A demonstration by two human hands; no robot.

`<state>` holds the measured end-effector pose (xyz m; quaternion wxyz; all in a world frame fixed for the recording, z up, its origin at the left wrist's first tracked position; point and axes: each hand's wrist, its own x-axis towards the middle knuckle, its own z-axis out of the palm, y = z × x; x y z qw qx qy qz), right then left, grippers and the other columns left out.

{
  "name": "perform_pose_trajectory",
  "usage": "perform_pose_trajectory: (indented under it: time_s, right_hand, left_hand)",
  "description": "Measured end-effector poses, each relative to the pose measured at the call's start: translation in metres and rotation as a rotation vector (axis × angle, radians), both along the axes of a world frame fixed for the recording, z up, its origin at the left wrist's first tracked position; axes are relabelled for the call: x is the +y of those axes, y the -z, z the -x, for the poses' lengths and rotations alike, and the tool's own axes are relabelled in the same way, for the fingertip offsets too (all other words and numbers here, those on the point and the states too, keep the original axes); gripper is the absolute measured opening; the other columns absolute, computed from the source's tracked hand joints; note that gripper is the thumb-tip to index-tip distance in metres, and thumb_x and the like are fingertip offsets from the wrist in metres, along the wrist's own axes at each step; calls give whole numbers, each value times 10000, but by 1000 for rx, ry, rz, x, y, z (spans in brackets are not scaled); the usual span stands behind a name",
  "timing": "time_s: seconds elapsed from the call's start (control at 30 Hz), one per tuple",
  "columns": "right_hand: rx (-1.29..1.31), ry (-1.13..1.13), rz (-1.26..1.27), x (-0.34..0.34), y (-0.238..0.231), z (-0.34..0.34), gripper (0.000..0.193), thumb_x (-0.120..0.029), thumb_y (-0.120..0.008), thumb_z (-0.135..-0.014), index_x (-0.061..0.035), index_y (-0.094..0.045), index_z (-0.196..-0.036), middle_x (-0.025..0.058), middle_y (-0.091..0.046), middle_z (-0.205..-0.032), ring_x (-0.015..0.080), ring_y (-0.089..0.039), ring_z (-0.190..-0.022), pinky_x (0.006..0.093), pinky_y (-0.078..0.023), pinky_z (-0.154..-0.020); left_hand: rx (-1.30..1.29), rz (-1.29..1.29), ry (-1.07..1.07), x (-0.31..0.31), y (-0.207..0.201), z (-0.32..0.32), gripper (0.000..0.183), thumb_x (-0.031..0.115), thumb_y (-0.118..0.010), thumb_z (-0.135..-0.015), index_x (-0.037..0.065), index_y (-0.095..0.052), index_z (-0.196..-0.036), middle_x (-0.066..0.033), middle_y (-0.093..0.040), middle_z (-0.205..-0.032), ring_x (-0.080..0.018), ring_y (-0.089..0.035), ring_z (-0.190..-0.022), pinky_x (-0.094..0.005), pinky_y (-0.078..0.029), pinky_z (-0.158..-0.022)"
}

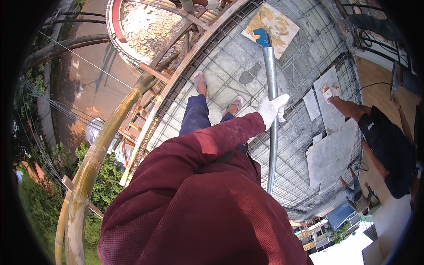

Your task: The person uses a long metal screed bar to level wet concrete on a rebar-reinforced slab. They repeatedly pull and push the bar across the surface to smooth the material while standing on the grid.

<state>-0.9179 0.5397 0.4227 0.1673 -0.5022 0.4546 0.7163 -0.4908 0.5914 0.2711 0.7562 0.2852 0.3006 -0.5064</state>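
The left hand [269,110], in a white glove, is a little right of the centre of the frame, and its fingers are closed around a long metal pipe [272,150]; the right hand is not visible, so I cannot tell how its fingers are. The pipe goes up to a blue hooked head [263,38], which appears over a stained square board [286,33] at the upper middle, above a steel bar grid [221,57]. At the left, a bamboo pole [95,154] rises.
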Motion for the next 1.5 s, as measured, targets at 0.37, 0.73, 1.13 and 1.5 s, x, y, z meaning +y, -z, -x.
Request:
perform_pose_trajectory:
  time_s: [0.37,0.73,1.13,1.5]
  right_hand:
    - [-2324,535,-316,-97,-112,-388,1302,-591,-895,-714,-53,-151,-1638,322,-356,-1563,430,-420,-1445,560,-454,-1115]
    - [-1941,-122,-396,37,-29,-452,249,-138,-831,-808,-9,-771,-1012,65,-744,-990,147,-680,-869,288,-521,-773]
    - [-1790,-266,-543,142,24,-538,277,-100,-826,-839,0,-759,-1088,76,-755,-1047,154,-687,-972,313,-541,-855]
    - [-1932,-150,-326,177,26,-548,174,-109,-782,-885,-7,-751,-1022,90,-744,-1028,201,-687,-976,344,-526,-899]
  left_hand:
    - [-1330,-278,295,-6,-100,9,325,365,-818,-840,80,-729,-969,-138,-730,-881,-254,-720,-807,-368,-554,-750]
    - [-1555,-803,68,111,53,-40,176,180,-767,-778,151,-732,-948,-113,-727,-902,-339,-700,-923,-453,-536,-825]
    - [-1357,-973,8,198,103,-104,232,115,-727,-782,110,-724,-1013,-143,-724,-990,-369,-683,-1005,-458,-521,-885]
    - [-1445,-702,221,229,105,-144,243,39,-668,-819,95,-728,-1048,-171,-727,-1083,-384,-674,-1061,-441,-529,-916]
